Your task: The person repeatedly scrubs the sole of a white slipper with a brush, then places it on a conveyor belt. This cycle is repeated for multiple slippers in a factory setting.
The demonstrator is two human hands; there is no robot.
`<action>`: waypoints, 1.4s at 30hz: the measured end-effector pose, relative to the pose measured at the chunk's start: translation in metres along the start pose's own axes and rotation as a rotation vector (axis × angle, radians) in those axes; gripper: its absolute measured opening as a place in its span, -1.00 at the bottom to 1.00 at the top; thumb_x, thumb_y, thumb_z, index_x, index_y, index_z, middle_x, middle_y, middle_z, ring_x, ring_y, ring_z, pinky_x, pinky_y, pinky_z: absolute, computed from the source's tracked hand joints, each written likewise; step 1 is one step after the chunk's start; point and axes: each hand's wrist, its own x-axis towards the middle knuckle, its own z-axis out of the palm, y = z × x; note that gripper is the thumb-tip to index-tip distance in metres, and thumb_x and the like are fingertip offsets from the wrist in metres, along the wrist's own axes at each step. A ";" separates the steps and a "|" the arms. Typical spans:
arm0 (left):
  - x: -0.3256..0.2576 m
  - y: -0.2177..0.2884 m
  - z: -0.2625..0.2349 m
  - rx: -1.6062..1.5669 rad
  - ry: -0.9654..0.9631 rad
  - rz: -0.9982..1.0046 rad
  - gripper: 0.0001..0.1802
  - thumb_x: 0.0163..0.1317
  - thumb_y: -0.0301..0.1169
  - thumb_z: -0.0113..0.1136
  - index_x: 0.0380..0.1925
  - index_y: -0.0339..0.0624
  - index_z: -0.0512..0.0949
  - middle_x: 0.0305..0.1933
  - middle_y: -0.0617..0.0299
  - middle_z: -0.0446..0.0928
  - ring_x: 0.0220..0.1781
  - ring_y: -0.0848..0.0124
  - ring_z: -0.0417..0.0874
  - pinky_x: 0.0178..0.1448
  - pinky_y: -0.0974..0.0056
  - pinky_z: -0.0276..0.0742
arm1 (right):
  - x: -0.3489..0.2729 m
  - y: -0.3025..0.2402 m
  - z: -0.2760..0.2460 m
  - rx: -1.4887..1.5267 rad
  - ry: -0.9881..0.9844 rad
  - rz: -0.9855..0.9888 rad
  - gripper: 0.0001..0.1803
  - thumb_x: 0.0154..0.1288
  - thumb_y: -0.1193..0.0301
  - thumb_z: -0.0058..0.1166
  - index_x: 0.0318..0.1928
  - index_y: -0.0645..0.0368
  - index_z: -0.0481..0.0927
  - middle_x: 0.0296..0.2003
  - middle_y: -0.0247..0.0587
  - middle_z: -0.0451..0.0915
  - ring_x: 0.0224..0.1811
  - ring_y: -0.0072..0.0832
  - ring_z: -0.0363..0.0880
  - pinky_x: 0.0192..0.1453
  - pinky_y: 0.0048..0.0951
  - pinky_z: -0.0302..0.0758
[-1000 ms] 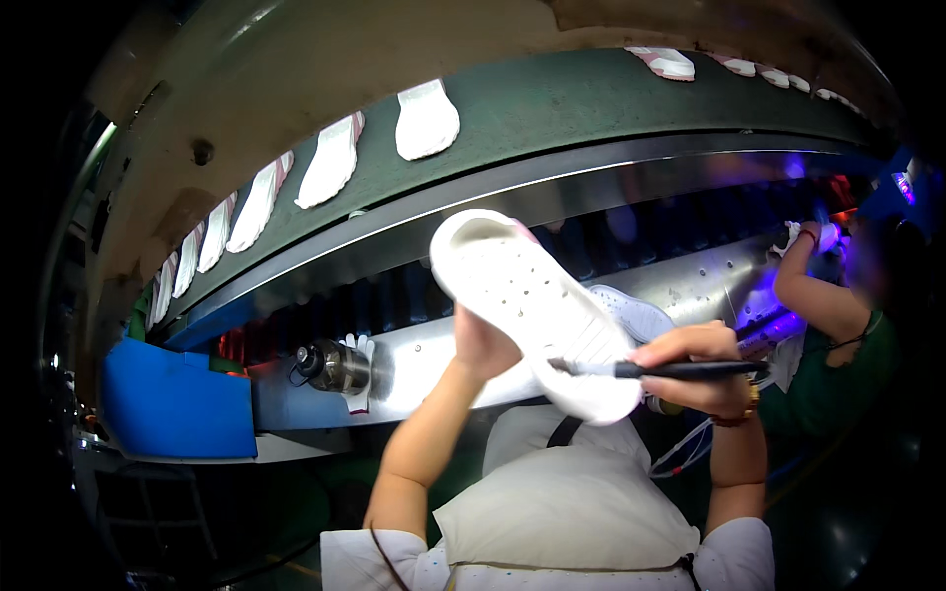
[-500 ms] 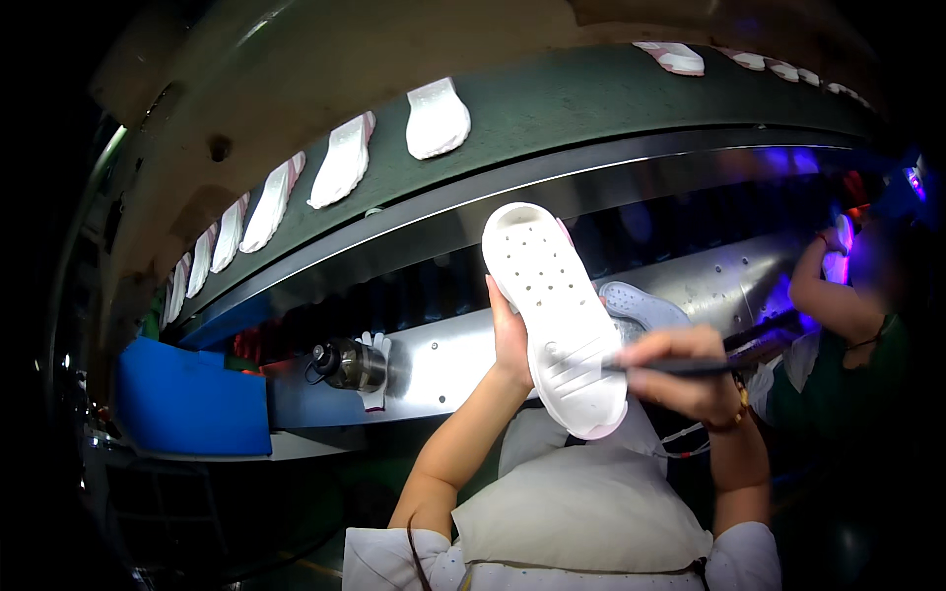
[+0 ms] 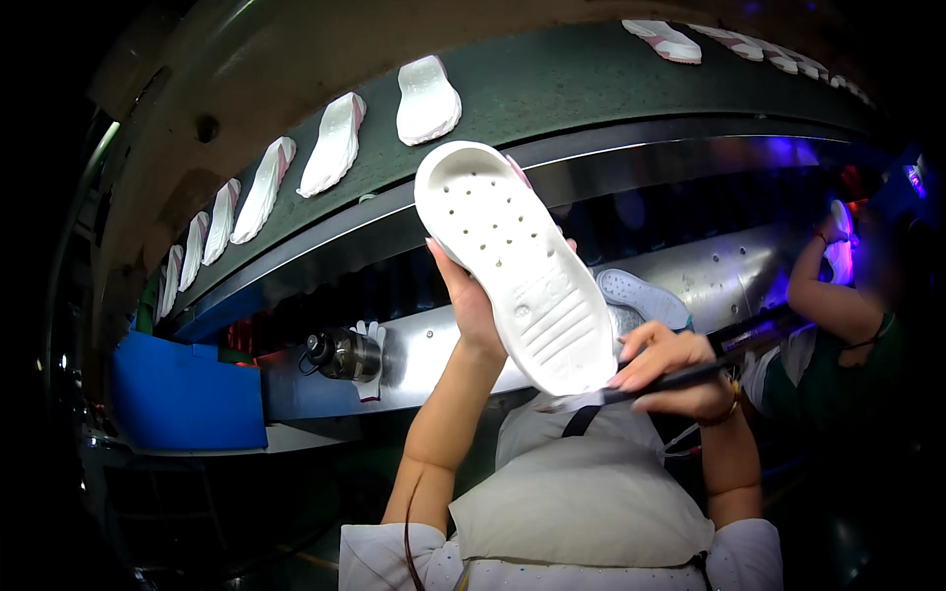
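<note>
A white shoe sole (image 3: 532,281) is tilted up in front of me, its face with small round holes and slanted grooves toward me. My left hand (image 3: 473,305) grips it along the left side, the fingers mostly hidden behind it. In my right hand (image 3: 680,369) is a thin black-handled brush (image 3: 655,382), closed between thumb and fingers. Its pale, blurred tip is at the sole's lower edge. Behind my right hand, a greyish sole with holes (image 3: 645,297) lies on the metal ledge (image 3: 434,369).
Several white and pink soles (image 3: 429,100) lie on the green conveyor belt (image 3: 532,74) beyond a metal rail. A dark bottle (image 3: 345,355) and a white glove (image 3: 371,379) sit on the ledge, near a blue box (image 3: 187,394). Another person's arm (image 3: 823,281) is at the right under violet light.
My left hand has raised the sole up and to the left. The brush has gone from the grooved face down to the sole's lower edge.
</note>
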 end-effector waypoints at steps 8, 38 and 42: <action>-0.032 -0.021 0.012 -0.210 -0.187 0.068 -0.04 0.00 0.38 -0.50 0.23 -0.12 -0.06 0.26 0.03 0.05 0.19 0.03 0.23 0.25 -0.05 0.08 | 0.007 0.010 0.021 0.575 0.343 0.102 -0.83 -0.04 0.64 0.05 -0.34 0.30 0.46 -0.30 -0.03 0.52 -0.17 -0.38 0.47 0.01 -0.40 0.37; 0.002 0.014 0.025 0.664 0.087 -0.865 -0.41 0.08 -0.10 0.02 0.04 -0.25 0.29 -0.10 0.01 0.43 -0.19 0.35 0.53 -0.17 0.32 0.46 | 0.031 -0.021 -0.038 -0.249 -0.450 0.045 -0.83 -0.06 0.59 0.13 -0.35 0.26 0.54 -0.30 -0.11 0.57 -0.23 -0.34 0.56 -0.13 -0.47 0.47; -0.002 0.021 0.036 0.690 0.061 -0.911 -0.38 0.06 -0.05 0.03 0.05 -0.23 0.29 -0.08 0.00 0.41 -0.17 0.40 0.51 -0.20 0.36 0.45 | 0.029 -0.033 -0.048 -0.321 -0.465 0.059 -0.84 -0.05 0.58 0.11 -0.35 0.25 0.54 -0.31 -0.12 0.57 -0.23 -0.34 0.56 -0.15 -0.46 0.47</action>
